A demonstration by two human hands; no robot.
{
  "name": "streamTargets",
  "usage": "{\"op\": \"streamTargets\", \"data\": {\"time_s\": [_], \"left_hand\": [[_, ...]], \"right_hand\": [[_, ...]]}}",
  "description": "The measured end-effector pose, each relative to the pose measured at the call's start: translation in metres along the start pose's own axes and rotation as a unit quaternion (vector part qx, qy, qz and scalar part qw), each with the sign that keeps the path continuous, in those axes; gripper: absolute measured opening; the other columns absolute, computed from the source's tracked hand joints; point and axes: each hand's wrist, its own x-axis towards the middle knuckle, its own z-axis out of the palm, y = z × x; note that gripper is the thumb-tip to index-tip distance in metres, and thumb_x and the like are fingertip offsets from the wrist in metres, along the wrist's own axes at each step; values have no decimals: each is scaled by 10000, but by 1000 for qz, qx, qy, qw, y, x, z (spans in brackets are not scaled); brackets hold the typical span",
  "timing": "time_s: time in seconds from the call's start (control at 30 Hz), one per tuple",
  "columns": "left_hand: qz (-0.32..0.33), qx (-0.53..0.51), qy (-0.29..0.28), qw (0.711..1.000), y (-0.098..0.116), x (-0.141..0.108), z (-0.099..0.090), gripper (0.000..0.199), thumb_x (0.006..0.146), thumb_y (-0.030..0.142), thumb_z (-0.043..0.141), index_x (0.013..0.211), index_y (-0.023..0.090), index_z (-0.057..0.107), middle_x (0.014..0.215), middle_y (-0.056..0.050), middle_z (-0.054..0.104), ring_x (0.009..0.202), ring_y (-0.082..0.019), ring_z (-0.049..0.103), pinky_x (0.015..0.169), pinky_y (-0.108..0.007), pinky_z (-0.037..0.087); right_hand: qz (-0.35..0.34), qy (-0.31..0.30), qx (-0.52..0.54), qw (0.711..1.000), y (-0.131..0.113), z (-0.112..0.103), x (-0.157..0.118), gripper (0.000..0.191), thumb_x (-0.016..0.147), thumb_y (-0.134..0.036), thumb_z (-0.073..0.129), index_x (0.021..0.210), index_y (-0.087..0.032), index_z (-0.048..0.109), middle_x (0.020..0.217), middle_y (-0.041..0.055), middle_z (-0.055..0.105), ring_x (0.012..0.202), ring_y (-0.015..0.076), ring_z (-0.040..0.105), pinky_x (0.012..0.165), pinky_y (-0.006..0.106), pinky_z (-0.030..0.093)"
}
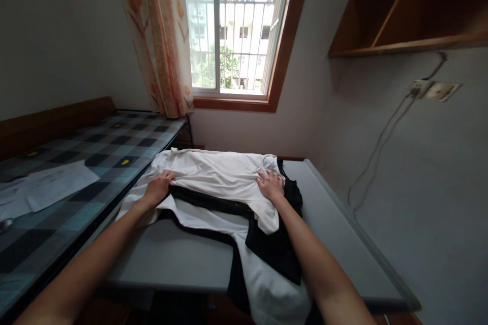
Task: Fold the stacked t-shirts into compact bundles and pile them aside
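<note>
a white, soft-cloth, short-sleeved shirt (pixel 219 170) lies sideways along the far edge of a smooth light-grey table (pixel 335 213), its surface rumpled, its hem end toward the table's left edge. the left hand (pixel 160 186) rests at that hem end, fingers together and slightly bent over the cloth; i cannot tell whether it pinches any. the right hand (pixel 271 185) lies palm down near the shirt's neck end, fingers loosely spread, touching the fabric. under the shirt lies a black cloth garment (pixel 272 256), showing toward the table's right edge; beneath that, a second white cloth garment (pixel 267 277), edged by black cloth, hangs over the near edge. beyond the left edge, white printed paper sheets (pixel 63 185) lie on a grey-and-black checked mattress (pixel 102 144).
</note>
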Motion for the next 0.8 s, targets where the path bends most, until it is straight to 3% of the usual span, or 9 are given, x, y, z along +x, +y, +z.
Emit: {"op": "streamTargets", "data": {"time_s": [0.17, 0.33, 0.47, 0.67, 0.8], "left_hand": [[17, -36, -48, 998, -14, 5, 5, 293, 798, 67, 416, 966, 170, 633, 1045, -96, 663, 1002, -225, 598, 850, -316, 439], [45, -74, -122, 989, -39, -18, 2, 334, 686, 54, 458, 911, 207, 652, 1004, -63, 700, 1001, -217, 635, 851, -279, 451], [55, -61, -154, 985, -44, -41, -13, 342, 650, 51, 440, 866, 221, 644, 948, -51, 709, 954, -228, 656, 794, -276, 461], [38, -55, -168, 984, -54, -67, -27, 372, 613, 85, 466, 892, 241, 656, 1007, -43, 716, 970, -240, 656, 790, -278, 463], [36, -80, -171, 981, -65, -82, -29, 309, 590, 127, 474, 812, 243, 655, 894, -24, 718, 898, -231, 663, 767, -265, 475]], "right_hand": [[-13, -31, -17, 999, 4, 2, -3, 553, 950, -557, 358, 1446, -333, 451, 1521, 69, 391, 1391, 268, 308, 1119, 459, 203], [-23, -61, -52, 997, 3, 2, -16, 620, 953, -580, 301, 1503, -302, 369, 1573, 80, 319, 1429, 279, 263, 1132, 449, 187], [-27, -73, -61, 995, -3, -2, -29, 630, 954, -581, 292, 1517, -304, 340, 1587, 84, 290, 1435, 292, 251, 1132, 463, 189], [-34, -85, -57, 994, -13, -8, -69, 669, 941, -616, 296, 1531, -302, 309, 1595, 95, 266, 1433, 329, 236, 1123, 526, 181], [-53, -85, -58, 993, -15, -12, -94, 691, 934, -636, 293, 1534, -294, 304, 1595, 105, 262, 1426, 351, 236, 1111, 559, 185]]}}
